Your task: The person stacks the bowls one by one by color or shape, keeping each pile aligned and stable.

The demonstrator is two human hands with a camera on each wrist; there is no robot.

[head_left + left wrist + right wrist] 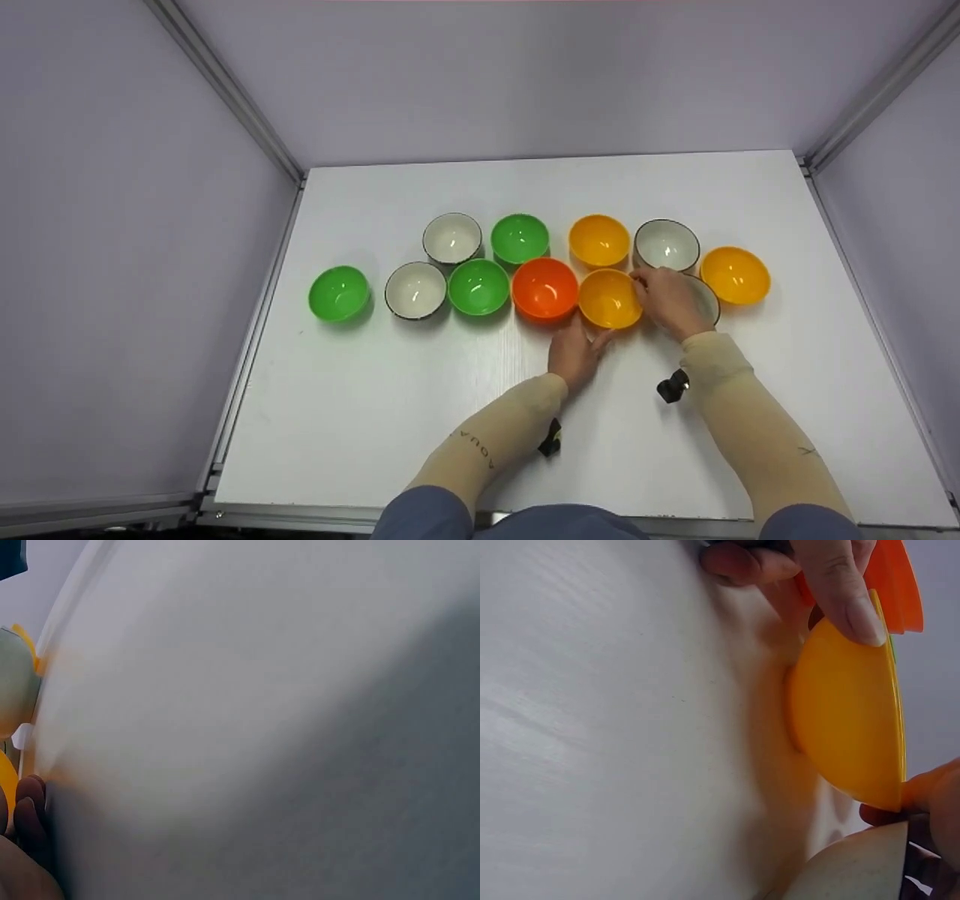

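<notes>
Broadly, a white bench [465, 390] carries a cluster of bowls. Near its middle sits a yellow bowl [609, 298], just beside an orange bowl [544, 289]. The right hand [670, 300] lies over a white bowl [708, 297], fingertips touching the yellow bowl's rim. The left hand [574, 351] has fingers curled on that bowl's near edge.
</notes>
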